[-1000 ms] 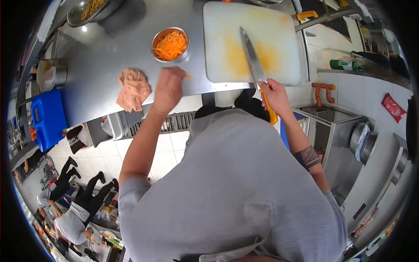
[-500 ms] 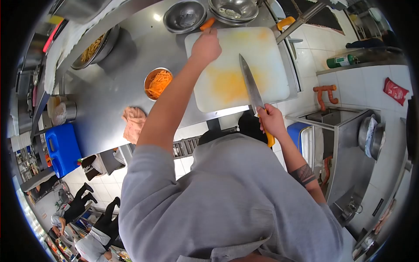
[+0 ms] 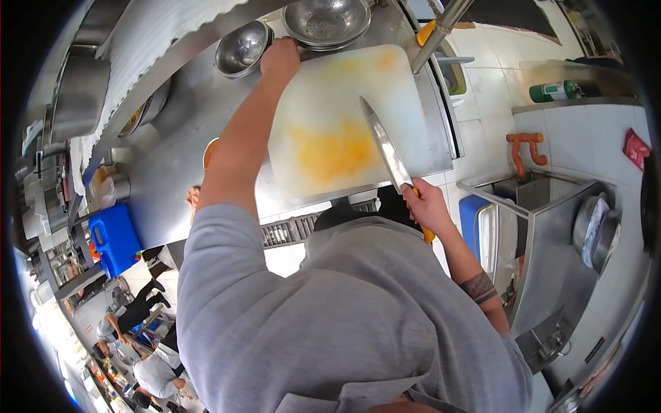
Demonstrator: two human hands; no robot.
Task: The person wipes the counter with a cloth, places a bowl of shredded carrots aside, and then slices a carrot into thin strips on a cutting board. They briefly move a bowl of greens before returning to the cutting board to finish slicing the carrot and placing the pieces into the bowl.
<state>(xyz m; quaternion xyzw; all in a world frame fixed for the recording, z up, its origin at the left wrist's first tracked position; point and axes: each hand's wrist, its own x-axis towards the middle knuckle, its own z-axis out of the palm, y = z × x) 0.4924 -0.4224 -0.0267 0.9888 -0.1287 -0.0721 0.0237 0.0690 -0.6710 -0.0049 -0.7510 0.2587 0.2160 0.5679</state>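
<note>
The right hand [image 3: 421, 206] held the knife [image 3: 385, 141]
Fingers wrapped the handle, blade angled over the cutting board [image 3: 337, 148]; the left hand [image 3: 280, 58] was at the metal bowl [image 3: 241, 49], and whether it grasped anything could not be told; keeping the blade low and clear of the left forearm [image 3: 244, 131] seemed wisest

Desk: a grey metal desk [image 3: 180, 134] stretches along the kitchen, its surface catching the light.
Board: a white cutting board [image 3: 344, 131], stained yellow-orange, lies flat on the right.
Bowls: a smaller metal bowl [image 3: 242, 51] sits beside a nested bowl stack [image 3: 327, 22] toward the far side.
Left: a larger bowl [image 3: 158, 103] stands partly hidden.
Near side: an orange-filled cup [image 3: 209, 153] and a cloth [image 3: 193, 196], both mostly blocked from view.
</note>
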